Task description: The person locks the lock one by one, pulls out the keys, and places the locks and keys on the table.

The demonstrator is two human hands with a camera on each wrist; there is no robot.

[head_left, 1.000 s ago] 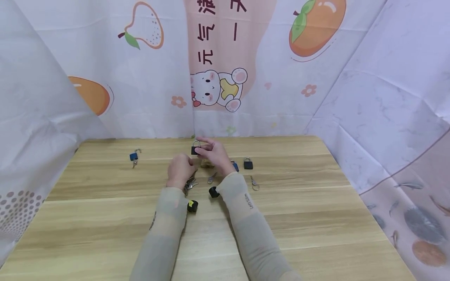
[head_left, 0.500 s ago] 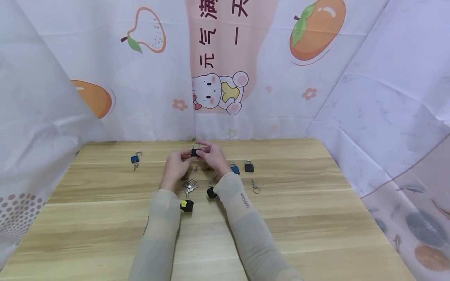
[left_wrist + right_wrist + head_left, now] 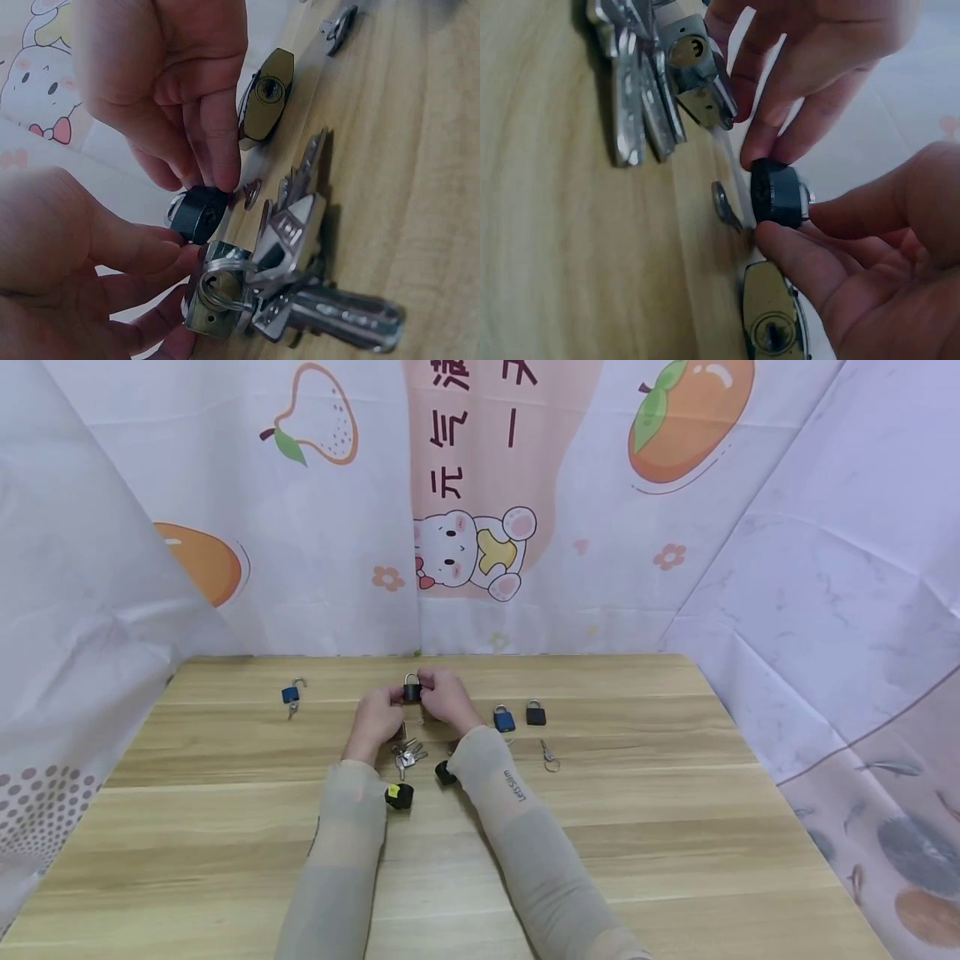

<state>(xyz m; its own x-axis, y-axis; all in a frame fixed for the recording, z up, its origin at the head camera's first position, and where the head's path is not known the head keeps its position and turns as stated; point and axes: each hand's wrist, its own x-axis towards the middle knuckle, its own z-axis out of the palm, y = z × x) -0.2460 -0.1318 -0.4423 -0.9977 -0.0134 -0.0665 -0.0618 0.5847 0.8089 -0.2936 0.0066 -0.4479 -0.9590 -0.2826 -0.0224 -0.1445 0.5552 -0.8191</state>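
Observation:
A small black padlock (image 3: pixel 412 692) stands upright with its silver shackle on top, between my two hands at the back middle of the table. My left hand (image 3: pixel 377 718) pinches its left side with thumb and fingertips. From the right, my right hand (image 3: pixel 447 697) pinches its other side. In the right wrist view, the padlock (image 3: pixel 774 193) has fingertips of both hands against its body. A small key (image 3: pixel 724 204) lies close by. Brass padlocks flank it: one (image 3: pixel 270 94) beside my right hand, another (image 3: pixel 217 292) by my left fingers, overlapped by a ring of keys (image 3: pixel 292 240).
An open blue padlock (image 3: pixel 290 695) with a key lies at the far left. To the right are a blue padlock (image 3: pixel 504 719), a black padlock (image 3: pixel 536 713) and a key on a ring (image 3: pixel 549 756). Black wrist cameras (image 3: pixel 400 796) sit under the sleeves. A printed curtain (image 3: pixel 322 568) hangs behind.
My left hand has moved from the table up to the black padlock. My right hand has shifted to the padlock's right side, and the padlock is slightly lower.

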